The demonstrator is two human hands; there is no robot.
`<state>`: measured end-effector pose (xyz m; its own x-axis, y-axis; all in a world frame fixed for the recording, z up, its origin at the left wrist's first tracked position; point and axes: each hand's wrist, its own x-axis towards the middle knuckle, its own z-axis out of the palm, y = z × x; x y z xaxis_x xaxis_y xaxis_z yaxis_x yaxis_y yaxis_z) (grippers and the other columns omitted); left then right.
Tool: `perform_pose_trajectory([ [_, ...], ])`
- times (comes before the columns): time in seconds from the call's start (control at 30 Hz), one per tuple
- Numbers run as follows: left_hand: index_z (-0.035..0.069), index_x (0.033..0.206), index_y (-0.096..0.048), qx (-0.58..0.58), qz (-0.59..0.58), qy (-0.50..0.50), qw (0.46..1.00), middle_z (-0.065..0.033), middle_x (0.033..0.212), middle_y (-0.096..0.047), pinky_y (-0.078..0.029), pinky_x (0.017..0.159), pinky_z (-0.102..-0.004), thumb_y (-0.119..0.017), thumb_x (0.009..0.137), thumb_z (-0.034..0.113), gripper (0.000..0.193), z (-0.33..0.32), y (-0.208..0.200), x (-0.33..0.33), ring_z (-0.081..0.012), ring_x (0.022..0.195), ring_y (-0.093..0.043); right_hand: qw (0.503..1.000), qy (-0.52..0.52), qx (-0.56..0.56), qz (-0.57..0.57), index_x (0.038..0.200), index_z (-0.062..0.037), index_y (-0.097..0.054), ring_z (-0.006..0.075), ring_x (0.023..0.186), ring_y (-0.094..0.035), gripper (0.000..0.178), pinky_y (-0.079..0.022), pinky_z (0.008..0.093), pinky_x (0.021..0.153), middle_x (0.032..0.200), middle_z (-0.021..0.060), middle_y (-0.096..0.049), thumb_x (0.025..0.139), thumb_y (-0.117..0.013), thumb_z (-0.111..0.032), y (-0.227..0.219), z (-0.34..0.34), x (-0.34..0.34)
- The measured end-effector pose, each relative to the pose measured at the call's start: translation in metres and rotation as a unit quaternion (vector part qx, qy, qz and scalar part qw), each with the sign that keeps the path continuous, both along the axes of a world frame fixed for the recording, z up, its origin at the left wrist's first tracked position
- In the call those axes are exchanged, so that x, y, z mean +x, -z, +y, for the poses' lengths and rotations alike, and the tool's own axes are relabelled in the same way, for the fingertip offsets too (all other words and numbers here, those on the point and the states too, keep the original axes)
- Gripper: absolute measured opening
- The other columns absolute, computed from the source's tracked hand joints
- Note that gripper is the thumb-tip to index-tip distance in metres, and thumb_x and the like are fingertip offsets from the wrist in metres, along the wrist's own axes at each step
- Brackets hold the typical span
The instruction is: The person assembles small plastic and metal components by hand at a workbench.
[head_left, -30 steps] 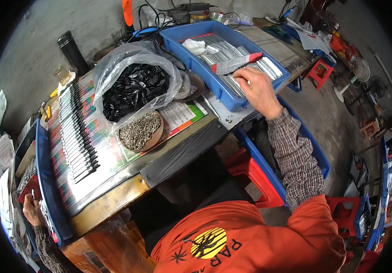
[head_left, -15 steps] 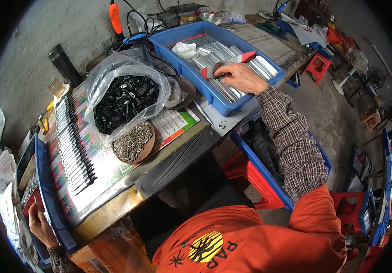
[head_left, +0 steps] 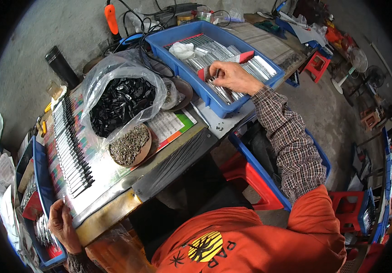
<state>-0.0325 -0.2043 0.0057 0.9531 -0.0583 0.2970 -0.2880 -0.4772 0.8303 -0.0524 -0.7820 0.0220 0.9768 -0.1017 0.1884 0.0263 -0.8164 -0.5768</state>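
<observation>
Over the near side of a blue plastic bin (head_left: 227, 109), my right hand (head_left: 238, 78) is closed, fingers bent together. A dark sliver shows at its fingertips, too small to name. Beneath it lie rows of silvery metal strips (head_left: 262, 68) with a red-and-grey divider (head_left: 246, 57) among them. My left hand (head_left: 65, 227) is at the table's left front corner, thumb and fingers pinched. A small pale tip sticks up from them; its kind is unclear. Near that hand, a row of slim silvery pieces with black ends (head_left: 71, 150) lies on the table.
A clear bag of black plastic parts (head_left: 123, 102) sits mid-table, beside a round dish of small metal parts (head_left: 130, 144). Left of the table is another blue bin (head_left: 42, 182). An orange-handled tool (head_left: 111, 19), cables and a black cylinder (head_left: 62, 66) stand at the back.
My left hand has come up out of the left blue bin to the table corner. My right hand has lifted slightly from the metal strips and shifted left.
</observation>
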Motion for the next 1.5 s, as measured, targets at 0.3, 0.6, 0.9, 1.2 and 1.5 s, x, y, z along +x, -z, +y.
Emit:
perform_pose_trajectory([
  [0.3,-0.001,0.097,-0.062,-0.089,0.016,0.061,0.994,0.0008,0.080,-0.057,-0.041,0.059,-0.0187,-0.058,0.085,-0.005,0.013,-0.041,0.008,-0.022,-0.0041,0.066,-0.050,0.992,0.077,0.085,0.043,0.095,0.0052,-0.057,0.0071,0.048,-0.050,0.024,-0.040,0.0234,0.044,0.061,0.0018,-0.058,0.077,-0.069,-0.005,-0.012,0.010,-0.012],
  [0.6,-0.002,0.094,-0.060,-0.128,0.057,0.080,0.987,-0.0020,0.076,-0.059,-0.041,0.052,-0.0189,-0.060,0.084,-0.003,0.010,-0.065,-0.001,-0.046,-0.0074,0.061,-0.055,0.978,0.092,0.128,-0.136,0.085,0.0027,-0.062,0.0057,0.061,-0.052,0.013,-0.042,0.0221,0.054,0.067,0.0017,-0.058,0.080,-0.067,-0.009,-0.011,0.034,-0.033],
  [0.9,-0.003,0.099,-0.062,-0.252,0.150,0.160,0.943,-0.0053,0.079,-0.065,-0.048,0.054,-0.0194,-0.063,0.086,0.000,0.014,-0.108,-0.001,-0.070,-0.0087,0.065,-0.061,0.972,-0.076,0.153,-0.162,0.080,0.0012,-0.057,0.0078,0.064,-0.050,0.013,-0.041,0.0239,0.058,0.074,0.0020,-0.054,0.080,-0.069,-0.004,-0.025,0.155,-0.080],
  [1.2,-0.003,0.097,-0.062,-0.350,0.206,0.233,0.884,-0.0063,0.082,-0.065,-0.050,0.057,-0.0200,-0.063,0.088,0.004,0.011,-0.131,0.012,-0.089,-0.0093,0.070,-0.062,0.897,-0.220,0.374,0.086,0.090,-0.0001,-0.055,0.0060,0.059,-0.058,0.016,-0.048,0.0198,0.051,0.078,0.0015,-0.057,0.082,-0.069,0.000,0.016,0.234,-0.093],
  [1.5,-0.005,0.097,-0.064,-0.371,0.221,0.229,0.873,-0.0062,0.083,-0.066,-0.050,0.058,-0.0208,-0.063,0.088,0.003,0.011,-0.140,0.021,-0.094,-0.0080,0.067,-0.059,0.898,-0.234,0.373,0.005,0.125,-0.0012,-0.050,0.0066,0.063,-0.060,0.044,-0.050,0.0230,0.055,0.076,0.0042,-0.063,0.084,-0.067,-0.001,0.032,0.264,-0.100],
])
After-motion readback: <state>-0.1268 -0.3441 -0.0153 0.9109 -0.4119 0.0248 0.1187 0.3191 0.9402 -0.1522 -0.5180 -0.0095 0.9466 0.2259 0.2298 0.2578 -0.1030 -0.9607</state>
